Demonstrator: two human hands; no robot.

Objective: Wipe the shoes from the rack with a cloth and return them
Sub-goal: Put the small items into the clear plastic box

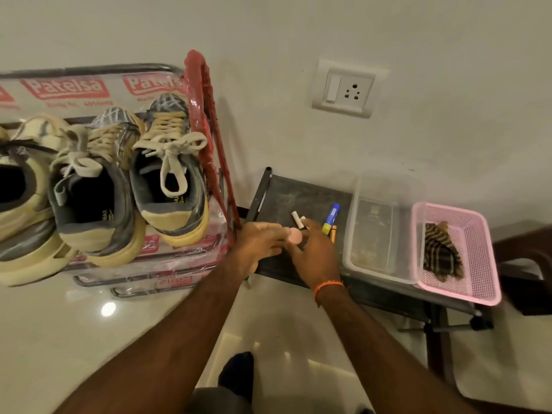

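Grey and cream sneakers (167, 186) stand heel-out on the plastic-wrapped shoe rack (206, 115) at the left, a second one (92, 204) beside the first. A striped brown cloth (442, 255) lies in the pink basket (478, 228) at the right. Both hands meet over the dark side table (298, 189). My left hand (257, 243) and my right hand (313, 249) together pinch a small round pink object (295, 235). Which fingers carry it is hard to tell.
On the dark table lie a small white item (297, 219), a blue and yellow marker (331, 218) and an orange crayon. A clear plastic tub (382, 222) stands between them and the basket. A wall socket (346, 89) is above. Glossy floor lies below.
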